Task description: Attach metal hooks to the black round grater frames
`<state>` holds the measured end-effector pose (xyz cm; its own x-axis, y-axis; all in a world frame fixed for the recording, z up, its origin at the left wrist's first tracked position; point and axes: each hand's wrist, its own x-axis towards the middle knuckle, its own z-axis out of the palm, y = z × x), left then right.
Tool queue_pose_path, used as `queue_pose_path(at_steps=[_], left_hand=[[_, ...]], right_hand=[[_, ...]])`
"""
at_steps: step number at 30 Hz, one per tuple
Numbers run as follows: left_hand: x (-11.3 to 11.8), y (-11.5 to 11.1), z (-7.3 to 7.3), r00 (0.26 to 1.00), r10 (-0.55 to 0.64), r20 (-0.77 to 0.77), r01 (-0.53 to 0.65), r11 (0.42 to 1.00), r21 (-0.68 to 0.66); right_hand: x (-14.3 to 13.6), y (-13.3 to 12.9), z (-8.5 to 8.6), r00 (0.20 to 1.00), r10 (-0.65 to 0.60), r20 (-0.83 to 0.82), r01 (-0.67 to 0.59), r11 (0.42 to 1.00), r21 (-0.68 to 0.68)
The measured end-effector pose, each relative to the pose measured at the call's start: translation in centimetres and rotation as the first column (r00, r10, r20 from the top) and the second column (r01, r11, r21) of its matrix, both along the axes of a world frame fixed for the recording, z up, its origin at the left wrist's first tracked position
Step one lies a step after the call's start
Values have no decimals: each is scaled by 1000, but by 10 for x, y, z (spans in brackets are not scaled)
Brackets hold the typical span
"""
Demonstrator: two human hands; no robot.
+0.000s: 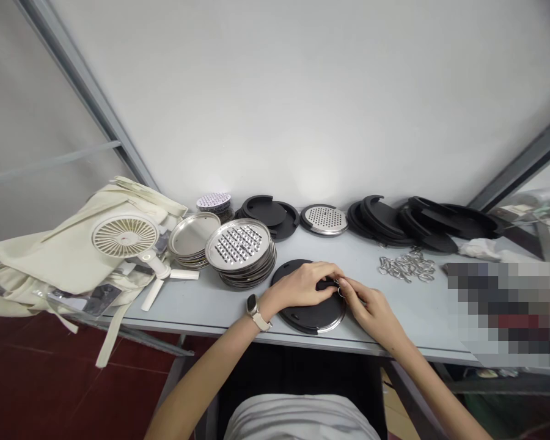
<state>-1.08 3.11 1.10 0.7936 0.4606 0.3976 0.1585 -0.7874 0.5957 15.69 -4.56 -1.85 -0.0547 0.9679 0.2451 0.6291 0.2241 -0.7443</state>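
Observation:
A round black disc (309,315) with a shiny metal edge showing at its lower right lies flat near the table's front edge. My left hand (302,285) rests over its upper part, fingers closed on a small black tab (324,285). Opposite it, my right hand (372,310) pinches a small metal ring (340,292) at the end of that tab. The fingertips of both hands meet there and partly hide the joint. To the right lies a loose pile of metal clips (407,267).
Left of the disc stand a stack of round metal graters (239,245) and a stack of plain metal discs (194,234). Black round holders (382,220) and a holder with a grater plate (324,219) line the wall. A white fan (126,237) and cream bag (73,244) sit far left.

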Motion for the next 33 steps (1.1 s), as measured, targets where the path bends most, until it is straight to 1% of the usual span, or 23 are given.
queue_pose_path(at_steps=[6,12,20,26,33], left_hand=[[0,0,1,1000,-11,14,11,1000,-15],[0,-1,2,1000,-7,17,7,1000,-29],[0,-1,3,1000,-8,2,8,998,-68],[0,-1,4,1000,-14,3,14,995,-95],[1,-1,4,1000,-8,-13,7,997,-81]], right_hand=[[-1,1,0,999,36,-15,-37,997,-64],[-1,0,-2,999,34,-12,-35,995,-91],[-1,-1,-3,999,31,14,-30,998,-63],[-2,-2,-3,998,27,61,-27,1000,-3],[-3,-2,-3,996,23,91,-27,999,36]])
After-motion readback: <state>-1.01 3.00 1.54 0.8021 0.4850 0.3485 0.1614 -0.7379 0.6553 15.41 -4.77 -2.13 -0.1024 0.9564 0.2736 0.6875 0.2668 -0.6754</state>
